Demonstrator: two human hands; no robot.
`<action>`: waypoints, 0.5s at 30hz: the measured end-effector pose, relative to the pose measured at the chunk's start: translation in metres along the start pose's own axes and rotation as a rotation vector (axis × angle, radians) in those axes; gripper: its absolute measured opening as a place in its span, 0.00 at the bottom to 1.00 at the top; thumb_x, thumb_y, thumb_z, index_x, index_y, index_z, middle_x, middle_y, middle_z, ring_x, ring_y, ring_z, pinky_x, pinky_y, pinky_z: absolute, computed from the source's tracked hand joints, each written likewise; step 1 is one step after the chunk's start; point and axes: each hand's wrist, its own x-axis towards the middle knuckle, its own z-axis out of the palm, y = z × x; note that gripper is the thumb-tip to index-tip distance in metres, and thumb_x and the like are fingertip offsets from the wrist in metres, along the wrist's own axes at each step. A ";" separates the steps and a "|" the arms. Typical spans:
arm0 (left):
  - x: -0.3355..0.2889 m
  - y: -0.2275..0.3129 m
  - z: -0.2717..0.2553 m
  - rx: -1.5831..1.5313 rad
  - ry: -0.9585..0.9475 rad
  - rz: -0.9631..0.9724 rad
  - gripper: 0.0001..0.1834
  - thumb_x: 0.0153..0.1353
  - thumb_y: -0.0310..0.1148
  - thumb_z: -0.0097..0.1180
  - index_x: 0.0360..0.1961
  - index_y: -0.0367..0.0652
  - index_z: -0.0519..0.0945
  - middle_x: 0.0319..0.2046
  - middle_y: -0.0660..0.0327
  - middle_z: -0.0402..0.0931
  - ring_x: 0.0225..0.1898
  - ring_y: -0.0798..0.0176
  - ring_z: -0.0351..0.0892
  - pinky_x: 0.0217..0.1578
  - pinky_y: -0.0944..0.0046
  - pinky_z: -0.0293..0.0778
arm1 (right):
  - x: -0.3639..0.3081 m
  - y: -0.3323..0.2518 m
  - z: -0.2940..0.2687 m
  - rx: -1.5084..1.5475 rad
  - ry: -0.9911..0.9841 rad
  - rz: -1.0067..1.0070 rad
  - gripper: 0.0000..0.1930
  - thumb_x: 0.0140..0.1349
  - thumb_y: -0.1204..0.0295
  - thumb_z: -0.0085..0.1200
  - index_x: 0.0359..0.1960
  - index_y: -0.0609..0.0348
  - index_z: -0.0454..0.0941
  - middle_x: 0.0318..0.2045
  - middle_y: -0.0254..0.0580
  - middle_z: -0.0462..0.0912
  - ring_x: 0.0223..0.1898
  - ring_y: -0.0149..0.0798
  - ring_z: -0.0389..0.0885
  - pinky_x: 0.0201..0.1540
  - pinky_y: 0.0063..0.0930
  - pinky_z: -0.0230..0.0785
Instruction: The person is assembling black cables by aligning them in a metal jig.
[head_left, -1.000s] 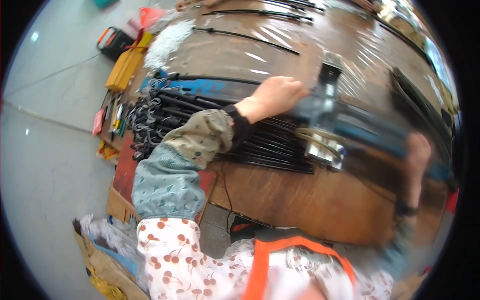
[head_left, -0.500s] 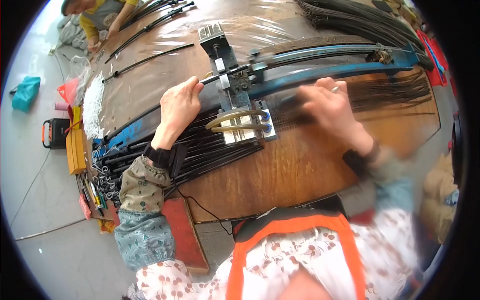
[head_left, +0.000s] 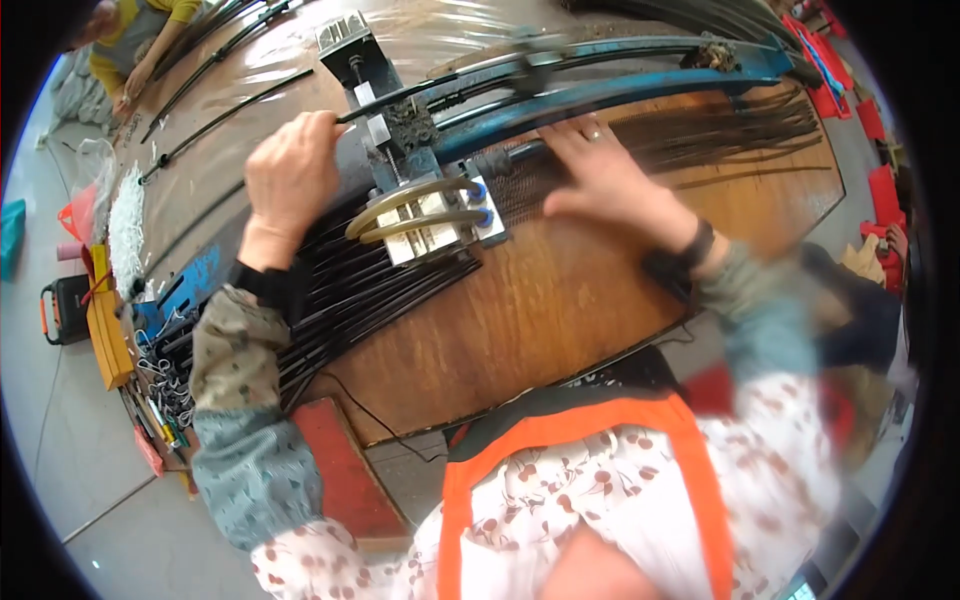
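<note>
My left hand (head_left: 293, 178) is closed round the left end of a thin black rod, which runs through the metal clamping fixture (head_left: 378, 128) on the bench. My right hand (head_left: 612, 182), fingers stretched and thumb apart, is beside the blue rail (head_left: 640, 98), with a ring on one finger. Whether its fingertips touch the rail I cannot tell. A dark sliding block (head_left: 537, 66), blurred, sits on the rail beyond that hand. Nearer to me, the fixture ends in a silver block (head_left: 432, 232) with two curved brownish hoses (head_left: 405, 212) and blue fittings.
Black rods (head_left: 385, 305) lie bundled below the fixture; thin dark wires (head_left: 740, 145) spread at right. White strips (head_left: 127, 225) are piled at the left edge, near a yellow box (head_left: 107, 330). A person in yellow sleeves (head_left: 130, 70) works at the far left.
My whole view has shifted, so the bench appears further left. The sliding block has moved right along the rail, away from the clamp. My right hand has gone from curled to spread fingers.
</note>
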 end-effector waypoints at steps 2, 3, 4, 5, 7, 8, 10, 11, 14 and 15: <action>-0.001 -0.030 0.004 0.113 0.084 0.124 0.05 0.63 0.32 0.58 0.34 0.45 0.74 0.29 0.62 0.76 0.29 0.58 0.79 0.28 0.58 0.73 | -0.012 0.002 -0.003 0.046 -0.182 0.033 0.50 0.54 0.37 0.58 0.72 0.54 0.57 0.73 0.53 0.55 0.73 0.67 0.49 0.72 0.63 0.41; -0.013 -0.045 0.003 0.105 0.119 0.141 0.05 0.63 0.31 0.58 0.37 0.46 0.76 0.29 0.62 0.76 0.30 0.57 0.78 0.29 0.57 0.73 | -0.016 -0.007 -0.009 -0.011 -0.232 0.018 0.50 0.54 0.38 0.59 0.72 0.55 0.58 0.73 0.53 0.55 0.73 0.66 0.49 0.72 0.64 0.42; -0.028 -0.061 0.000 0.118 0.143 0.145 0.06 0.63 0.30 0.58 0.41 0.46 0.77 0.30 0.61 0.75 0.30 0.57 0.78 0.31 0.57 0.73 | -0.014 -0.014 -0.007 -0.055 -0.275 -0.021 0.49 0.54 0.39 0.59 0.72 0.55 0.58 0.73 0.53 0.55 0.74 0.66 0.49 0.71 0.65 0.43; -0.039 -0.076 -0.003 0.140 0.156 0.154 0.09 0.63 0.30 0.58 0.44 0.47 0.78 0.30 0.61 0.75 0.32 0.56 0.77 0.32 0.57 0.73 | -0.022 -0.017 -0.011 -0.049 -0.285 -0.031 0.49 0.54 0.39 0.59 0.72 0.55 0.58 0.73 0.53 0.55 0.74 0.66 0.49 0.71 0.65 0.43; -0.070 -0.101 -0.018 0.174 0.058 0.056 0.15 0.64 0.30 0.57 0.53 0.49 0.80 0.31 0.60 0.75 0.36 0.55 0.77 0.37 0.58 0.71 | -0.048 -0.025 -0.012 0.052 -0.264 -0.055 0.51 0.48 0.46 0.67 0.71 0.57 0.60 0.74 0.52 0.54 0.75 0.63 0.47 0.73 0.63 0.41; -0.083 -0.108 -0.018 0.143 -0.012 -0.052 0.16 0.65 0.33 0.57 0.54 0.52 0.80 0.36 0.62 0.78 0.42 0.57 0.77 0.42 0.58 0.68 | -0.055 -0.027 -0.016 0.079 -0.278 -0.066 0.51 0.48 0.46 0.67 0.71 0.57 0.60 0.74 0.52 0.54 0.75 0.63 0.47 0.73 0.63 0.41; -0.082 -0.097 -0.015 0.301 -0.054 -0.102 0.18 0.66 0.36 0.58 0.57 0.57 0.79 0.42 0.64 0.79 0.49 0.59 0.76 0.49 0.55 0.62 | -0.055 -0.027 -0.024 0.032 -0.335 -0.053 0.51 0.46 0.48 0.69 0.71 0.57 0.61 0.74 0.52 0.55 0.74 0.63 0.49 0.72 0.62 0.45; -0.088 -0.086 -0.020 0.315 -0.071 -0.117 0.18 0.66 0.36 0.58 0.57 0.57 0.79 0.42 0.64 0.79 0.49 0.59 0.76 0.49 0.55 0.62 | -0.052 -0.032 -0.023 0.060 -0.226 -0.072 0.48 0.43 0.53 0.71 0.67 0.59 0.66 0.70 0.53 0.62 0.71 0.63 0.57 0.70 0.60 0.53; -0.093 -0.027 -0.017 0.220 0.004 -0.260 0.16 0.63 0.39 0.60 0.53 0.56 0.80 0.44 0.63 0.78 0.51 0.57 0.74 0.50 0.53 0.60 | -0.057 -0.032 -0.013 0.102 0.035 -0.119 0.37 0.44 0.61 0.71 0.58 0.61 0.73 0.58 0.51 0.74 0.61 0.57 0.71 0.63 0.53 0.65; -0.099 0.017 -0.024 0.123 -0.024 -0.262 0.10 0.62 0.37 0.61 0.44 0.52 0.80 0.40 0.63 0.77 0.46 0.56 0.75 0.47 0.53 0.61 | -0.056 -0.032 -0.010 0.105 0.028 -0.109 0.37 0.44 0.61 0.71 0.58 0.61 0.73 0.58 0.51 0.74 0.61 0.57 0.71 0.63 0.53 0.65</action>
